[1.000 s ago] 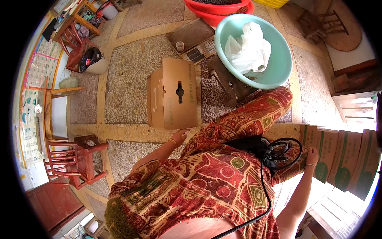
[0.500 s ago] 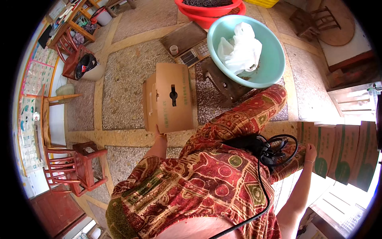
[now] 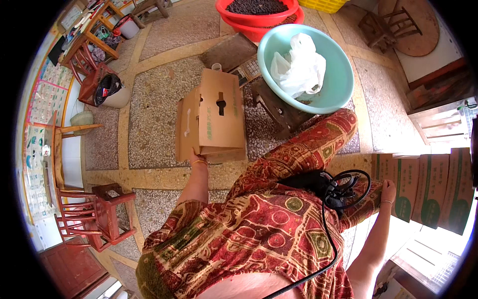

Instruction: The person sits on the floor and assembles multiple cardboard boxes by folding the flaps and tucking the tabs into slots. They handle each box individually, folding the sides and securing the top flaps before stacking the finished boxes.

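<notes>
On the floor in front of me stands a brown cardboard box (image 3: 215, 135), its top panel pierced by a dark keyhole-shaped slot. My left hand (image 3: 196, 156) grips the box at its near left edge, with the thumb against the cardboard; the other fingers are mostly hidden. Out to the right, my right hand (image 3: 389, 189) is closed beside my knee, close to a row of upright cardboard cartons (image 3: 406, 184). Whatever lies inside its curled fingers, if anything, is hidden.
A pale green basin (image 3: 343, 74) holding a white plastic bag (image 3: 301, 70) rests on a low dark stool (image 3: 279, 112). Beyond are red basins (image 3: 256, 34) of dark pieces and a small cup (image 3: 216, 67). Red wooden chairs (image 3: 107, 217) line the left. A black cable (image 3: 334, 244) crosses my lap.
The cardboard box has tipped and shifted slightly away from me, its top panel now reaching up to the cup. My left hand moved with it. My right hand stays in place.
</notes>
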Demonstrator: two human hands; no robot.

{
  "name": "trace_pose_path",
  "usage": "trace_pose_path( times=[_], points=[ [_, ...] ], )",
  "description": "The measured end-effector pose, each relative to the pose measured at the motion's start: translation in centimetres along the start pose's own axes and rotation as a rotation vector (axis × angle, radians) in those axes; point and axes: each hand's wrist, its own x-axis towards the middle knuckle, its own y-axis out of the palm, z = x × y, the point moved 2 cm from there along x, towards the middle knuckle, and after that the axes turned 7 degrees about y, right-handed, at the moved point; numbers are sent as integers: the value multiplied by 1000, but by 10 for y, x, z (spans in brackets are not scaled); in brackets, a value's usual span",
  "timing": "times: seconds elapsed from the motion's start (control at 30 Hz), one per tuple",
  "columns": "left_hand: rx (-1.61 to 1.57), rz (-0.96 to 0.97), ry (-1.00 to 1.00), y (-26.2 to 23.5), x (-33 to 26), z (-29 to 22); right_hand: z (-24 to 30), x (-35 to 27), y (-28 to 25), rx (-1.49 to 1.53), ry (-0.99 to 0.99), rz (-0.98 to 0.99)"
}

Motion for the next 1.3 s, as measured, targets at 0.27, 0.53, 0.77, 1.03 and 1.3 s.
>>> trace_pose_path(
  times=[0.27,0.53,0.77,1.03,1.3],
  points=[
    [-175,249,53,34,-2,-70,8,-2,-1,33,-2,18],
    [-213,342,275,66,-1,-175,8,-1,-1,70,19,41],
    [-261,581,429,166,-86,-258,-6,0,4,109,-26,15],
    [-341,945,567,316,-255,-293,-7,-21,16,223,-53,-70],
    [-265,1310,437,427,-425,-187,15,-41,-16,239,-21,-192]
  ],
)
